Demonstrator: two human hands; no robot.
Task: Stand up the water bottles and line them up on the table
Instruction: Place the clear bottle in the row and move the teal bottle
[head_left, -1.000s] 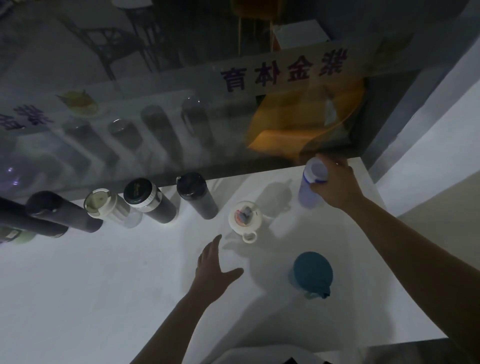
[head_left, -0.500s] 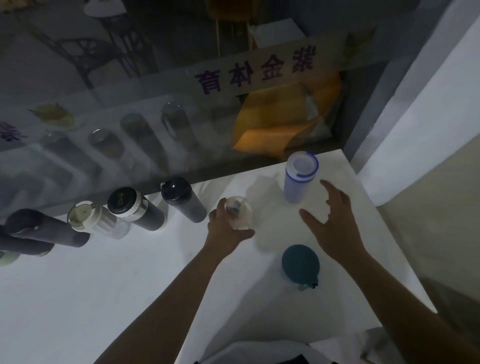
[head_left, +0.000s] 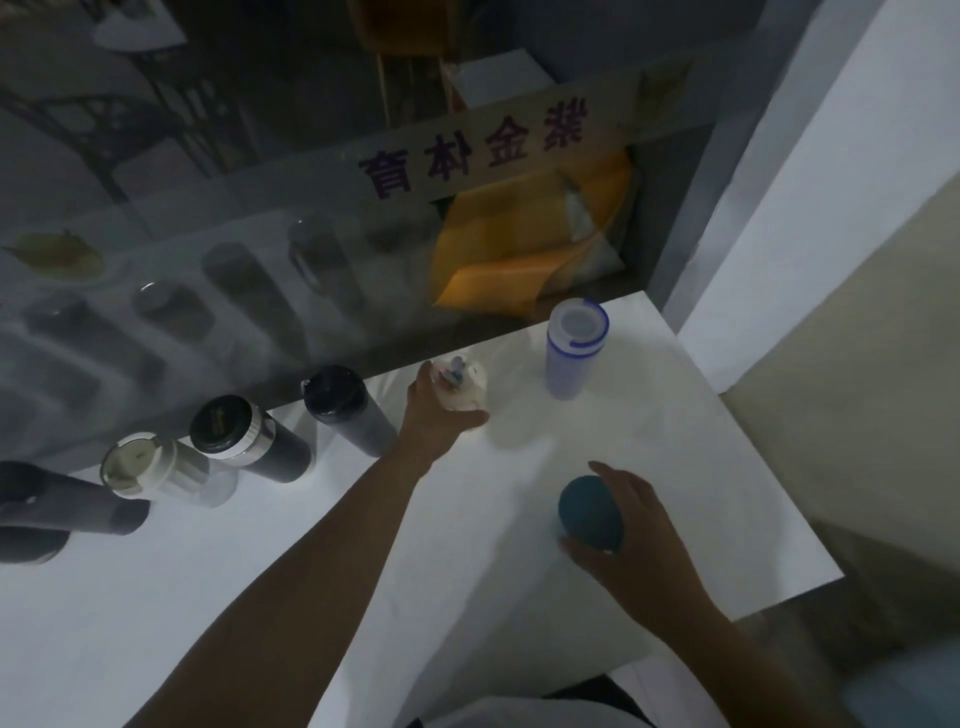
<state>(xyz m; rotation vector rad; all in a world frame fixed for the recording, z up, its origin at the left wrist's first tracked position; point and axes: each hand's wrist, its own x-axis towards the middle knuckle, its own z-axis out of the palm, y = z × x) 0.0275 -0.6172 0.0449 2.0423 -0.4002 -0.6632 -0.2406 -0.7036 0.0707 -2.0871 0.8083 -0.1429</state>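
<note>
Purple writing (head_left: 474, 151) is showing on the glass wall (head_left: 218, 218) at the top middle of the frame. It is Chinese and it looks flipped, so I am leaving it unread. A small gold mark is sitting on the lid of the black and silver bottle (head_left: 248, 437), but it is too tiny to read.

The left hand (head_left: 435, 422) is reaching to the middle of the frame. Its fingers are curling around the white bottle (head_left: 461, 385), with the thumb on the right side and the other fingers on the left. This bottle has a round white cap with a little spout on top.

The right hand (head_left: 640, 540) is sitting at the lower right. Its fingers are spreading around the teal bottle (head_left: 590, 512), one above it and the thumb below it. The teal lid looks round and smooth like a ball. I cannot tell if the fingers are squeezing it.

The clear bottle with the blue ring (head_left: 575, 349) is standing alone near the upper right corner of the white table (head_left: 218, 603). The table looks smooth and flat.

More bottles are standing in a row by the glass on the left: a black bottle (head_left: 349, 410), the black and silver one, a cream-topped bottle (head_left: 156, 468), and dark ones (head_left: 57, 500) at the left edge.
</note>
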